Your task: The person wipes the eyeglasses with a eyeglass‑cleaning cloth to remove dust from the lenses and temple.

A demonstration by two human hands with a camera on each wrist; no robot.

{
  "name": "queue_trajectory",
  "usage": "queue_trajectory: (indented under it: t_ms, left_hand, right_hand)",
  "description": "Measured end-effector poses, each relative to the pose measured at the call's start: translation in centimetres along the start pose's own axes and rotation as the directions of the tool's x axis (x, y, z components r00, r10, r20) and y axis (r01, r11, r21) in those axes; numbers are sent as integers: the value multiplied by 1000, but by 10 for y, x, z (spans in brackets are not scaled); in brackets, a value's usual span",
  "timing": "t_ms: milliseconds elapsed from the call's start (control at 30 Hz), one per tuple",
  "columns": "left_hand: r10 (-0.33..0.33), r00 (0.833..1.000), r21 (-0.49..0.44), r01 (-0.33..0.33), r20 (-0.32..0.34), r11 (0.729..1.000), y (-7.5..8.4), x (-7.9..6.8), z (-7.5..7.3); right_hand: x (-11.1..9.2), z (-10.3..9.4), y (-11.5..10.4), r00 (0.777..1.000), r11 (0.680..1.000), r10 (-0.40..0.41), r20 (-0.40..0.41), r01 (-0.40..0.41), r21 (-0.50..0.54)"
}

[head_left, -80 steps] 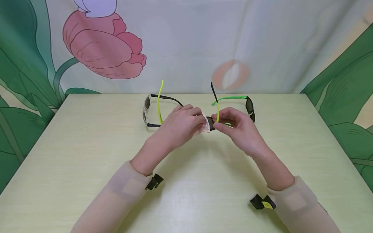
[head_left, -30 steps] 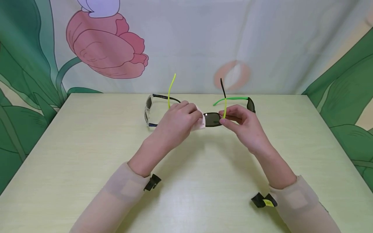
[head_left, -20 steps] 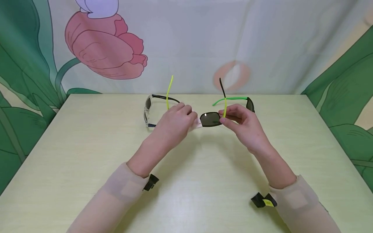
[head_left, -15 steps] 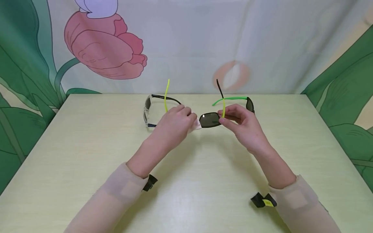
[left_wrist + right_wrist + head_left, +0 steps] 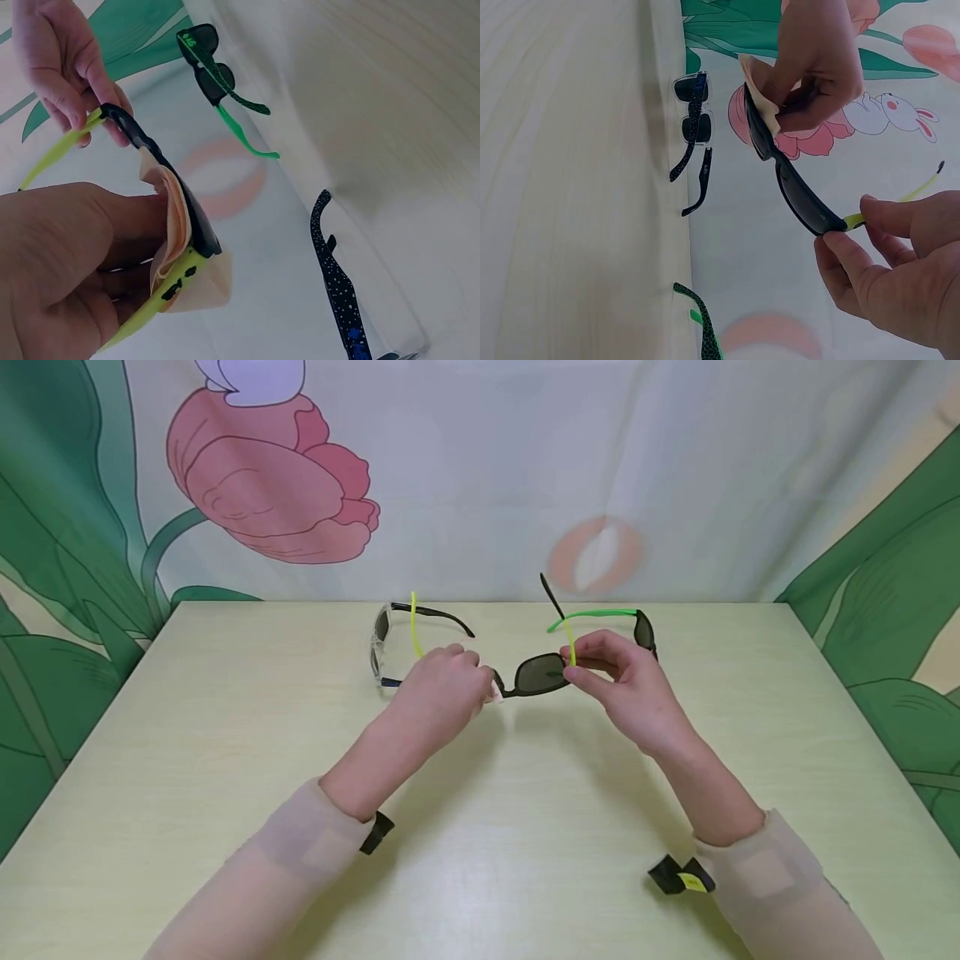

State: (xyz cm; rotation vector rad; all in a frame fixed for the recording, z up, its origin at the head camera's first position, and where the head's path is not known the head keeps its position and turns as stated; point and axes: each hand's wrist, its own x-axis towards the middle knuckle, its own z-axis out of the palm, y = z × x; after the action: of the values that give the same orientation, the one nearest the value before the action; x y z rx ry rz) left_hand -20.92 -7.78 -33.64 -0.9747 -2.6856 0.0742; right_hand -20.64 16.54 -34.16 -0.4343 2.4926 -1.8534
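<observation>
Black-framed sunglasses [image 5: 540, 675] with yellow temples are held up over the table, temples pointing away. My right hand [image 5: 618, 681] pinches their right corner by the hinge, fingers and thumb on either side in the right wrist view. A thin peach cloth [image 5: 176, 214] is folded over the left lens. My left hand [image 5: 442, 689] grips that lens through the cloth, with fingers on the inner side in the left wrist view. From the head view the left hand hides most of the cloth and the left lens. The right lens and the bridge show bare.
Clear-framed sunglasses [image 5: 381, 627] with dark temples lie behind the left hand. Black sunglasses with a bright green temple [image 5: 600, 612] lie behind the right hand. Both pairs are near the table's [image 5: 480, 860] back edge, where a flowered curtain [image 5: 465, 485] hangs.
My left hand has slid left with the cloth, off the bridge and onto the left lens. More of the right lens has come into view. The sunglasses have tilted, and their temple tips sit lower.
</observation>
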Motion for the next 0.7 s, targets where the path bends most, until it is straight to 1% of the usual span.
queue_trajectory:
  t_ms: [100, 167, 300, 467, 633, 700]
  left_hand:
    - [-18, 998, 44, 15, 63, 999, 1, -1, -1]
    - [-30, 995, 76, 23, 90, 997, 2, -2, -1]
    - [-38, 995, 114, 27, 97, 993, 3, -1, 0]
    - [-30, 994, 109, 18, 107, 994, 4, 1, 0]
    - [-10, 998, 83, 4, 66, 997, 3, 3, 1]
    - [-11, 999, 70, 8, 53, 997, 3, 5, 1]
  right_hand:
    - [0, 0, -1, 1000, 1000, 6, 4, -6, -13]
    - [1, 0, -1, 1000, 1000, 11, 5, -10, -20]
    - [0, 0, -2, 1000, 999, 11, 4, -11, -38]
    - [0, 0, -2, 1000, 998, 5, -8, -6, -61]
    - [0, 1, -2, 1000, 998, 6, -7, -6, -61]
    - [1, 1, -2, 1000, 998, 9, -4, -9, -57]
